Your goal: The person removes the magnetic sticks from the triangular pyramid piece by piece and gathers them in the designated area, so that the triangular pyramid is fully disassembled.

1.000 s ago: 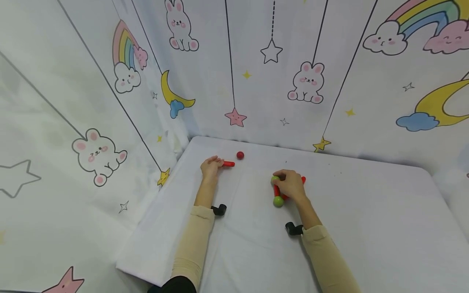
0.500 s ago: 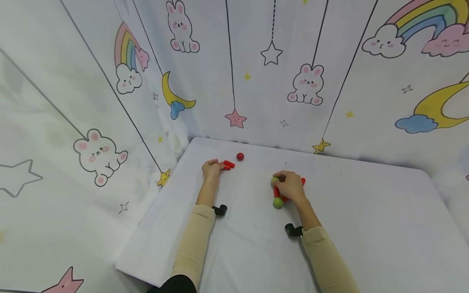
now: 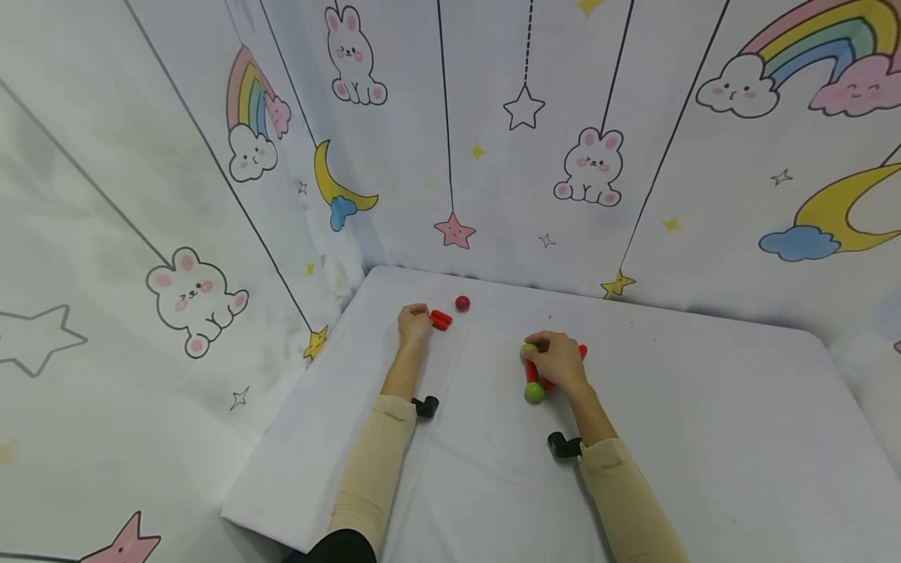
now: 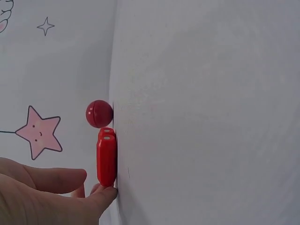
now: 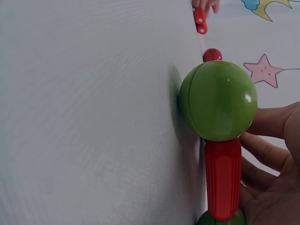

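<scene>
Two short red sticks (image 3: pixel 441 319) lie side by side on the white table. My left hand (image 3: pixel 415 323) is right beside them. In the left wrist view a fingertip reaches the near end of the red sticks (image 4: pixel 107 161), while the thumb stands apart. Just beyond is a red ball (image 3: pixel 462 303). My right hand (image 3: pixel 558 360) pinches the farther green ball (image 3: pixel 529 351) of a ball-and-stick toy frame. A red stick (image 3: pixel 531 372) joins it to a nearer green ball (image 3: pixel 534 392). Another red stick (image 5: pixel 223 180) leads off that ball, and the hand hides part of the frame.
The white tabletop (image 3: pixel 704 438) extends to the right and toward me. Printed cloth walls (image 3: pixel 394 172) rise behind its far edge and along the left. A black wrist mount (image 3: pixel 425 407) sits on the left forearm, another mount (image 3: pixel 563 446) on the right.
The left hand has let go of a red stick and drawn back slightly, so two sticks now show side by side. The right hand stays on the green ball.
</scene>
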A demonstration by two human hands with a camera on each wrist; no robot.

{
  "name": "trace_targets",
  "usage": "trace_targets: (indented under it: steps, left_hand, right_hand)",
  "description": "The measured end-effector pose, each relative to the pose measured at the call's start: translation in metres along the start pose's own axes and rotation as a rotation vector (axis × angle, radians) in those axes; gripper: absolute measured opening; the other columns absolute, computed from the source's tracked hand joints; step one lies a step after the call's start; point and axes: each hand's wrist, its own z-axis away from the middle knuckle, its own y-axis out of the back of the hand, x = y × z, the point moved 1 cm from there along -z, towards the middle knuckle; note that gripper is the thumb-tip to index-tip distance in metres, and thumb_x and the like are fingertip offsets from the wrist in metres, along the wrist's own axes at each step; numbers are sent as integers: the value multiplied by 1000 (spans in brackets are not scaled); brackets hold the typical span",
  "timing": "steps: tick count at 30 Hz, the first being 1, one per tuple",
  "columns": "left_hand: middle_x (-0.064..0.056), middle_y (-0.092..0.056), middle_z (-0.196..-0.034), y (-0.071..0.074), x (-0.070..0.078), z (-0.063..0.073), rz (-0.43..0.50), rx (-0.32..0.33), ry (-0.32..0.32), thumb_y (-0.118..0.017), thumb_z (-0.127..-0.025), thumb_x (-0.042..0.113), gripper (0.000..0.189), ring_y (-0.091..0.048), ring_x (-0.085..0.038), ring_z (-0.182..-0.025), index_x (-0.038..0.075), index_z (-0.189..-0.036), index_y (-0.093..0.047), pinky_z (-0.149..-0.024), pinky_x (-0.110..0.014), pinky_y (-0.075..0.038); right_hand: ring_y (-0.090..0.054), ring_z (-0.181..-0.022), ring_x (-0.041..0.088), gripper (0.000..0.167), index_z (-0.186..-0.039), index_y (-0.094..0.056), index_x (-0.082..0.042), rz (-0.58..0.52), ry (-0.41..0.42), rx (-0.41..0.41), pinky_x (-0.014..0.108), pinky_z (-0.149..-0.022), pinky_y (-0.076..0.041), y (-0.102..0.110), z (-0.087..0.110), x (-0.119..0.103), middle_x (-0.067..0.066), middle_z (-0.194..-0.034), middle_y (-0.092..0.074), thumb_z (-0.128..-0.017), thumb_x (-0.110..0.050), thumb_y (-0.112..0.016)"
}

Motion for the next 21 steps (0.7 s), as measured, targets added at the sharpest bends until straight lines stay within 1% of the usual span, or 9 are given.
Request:
trace_targets:
  steps: [5, 11, 14, 17, 21]
  left_hand:
    - [-25, -60, -132, 0, 0, 3, -16, 3, -11, -42, -93, -9, 42, -55, -34, -126, -6, -132, -58, -108, -40, -47]
    - [-23, -60, -130, 2, 0, 8, -35, 0, 1, -46, -93, -8, 42, -54, -33, -124, -6, -132, -58, -109, -41, -46]
    - [-23, -58, -134, 4, 1, 12, -29, -14, 19, -48, -93, -7, 43, -53, -32, -122, -5, -135, -56, -109, -41, -46]
    - [-22, -54, -141, 7, 2, 17, -20, -23, 32, -50, -93, -5, 45, -52, -33, -124, -3, -138, -55, -110, -43, -45]
    - [-21, -48, -148, 9, 4, 23, -10, -3, 13, -52, -94, -2, 45, -51, -34, -129, -1, -138, -53, -113, -45, -44]
  right_hand:
    - [-68, -104, 31, 25, -118, -77, -10, -2, -7, -11, 50, -94, -52, 1, 1, -1, 11, -108, -76, -95, -18, -77]
    - [-68, -107, 31, 26, -121, -76, -8, 3, -1, -29, 51, -97, -52, 3, 0, -1, 12, -110, -76, -96, -17, -75]
    - [-68, -107, 31, 26, -120, -77, -9, 3, 7, -29, 51, -97, -52, 3, 0, -1, 11, -109, -77, -96, -17, -75]
    - [-68, -107, 30, 25, -119, -77, -10, 1, 3, -32, 50, -98, -52, 3, 0, -2, 11, -109, -76, -96, -17, -75]
    - [-68, -108, 31, 26, -119, -76, -9, -9, 8, -46, 51, -99, -51, 3, 0, -2, 12, -111, -76, -95, -19, -76]
